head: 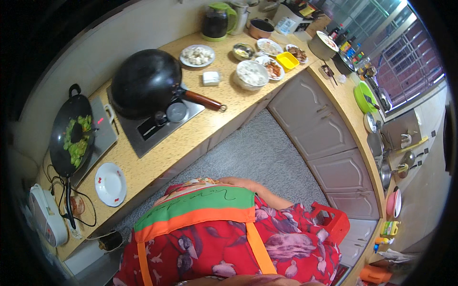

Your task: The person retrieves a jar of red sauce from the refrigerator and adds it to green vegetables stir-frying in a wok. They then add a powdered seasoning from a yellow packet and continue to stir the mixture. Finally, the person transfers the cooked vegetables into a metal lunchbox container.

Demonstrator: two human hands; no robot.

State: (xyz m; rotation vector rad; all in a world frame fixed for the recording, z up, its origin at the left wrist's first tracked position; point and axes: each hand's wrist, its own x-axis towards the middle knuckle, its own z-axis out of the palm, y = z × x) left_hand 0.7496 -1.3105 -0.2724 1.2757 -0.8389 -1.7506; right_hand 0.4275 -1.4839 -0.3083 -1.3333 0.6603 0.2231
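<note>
My right hand point(239, 182) is partly in view at the front of my apron point(207, 200); its fingers are hidden. My left hand is out of view. Before me on the counter, a black wok point(57, 143) holds green vegetables point(77, 150) with a dark utensil head among them. This wok sits at the left on a hob point(103, 125) with lit red digits. A white plate with red marks point(110, 184) lies beside it. Farther right, a large black wok point(146, 82) with a wooden handle point(204, 100) rests over a dark cooktop point(150, 134).
A plate of white food point(197, 56), a bowl of white food point(251, 74), a yellow container point(287, 61) and a green-lidded jug point(215, 23) stand on the counter. Closed cabinets point(304, 111) border the floor. Cords point(91, 211) lie at left; a red plastic stool point(332, 221) is at right.
</note>
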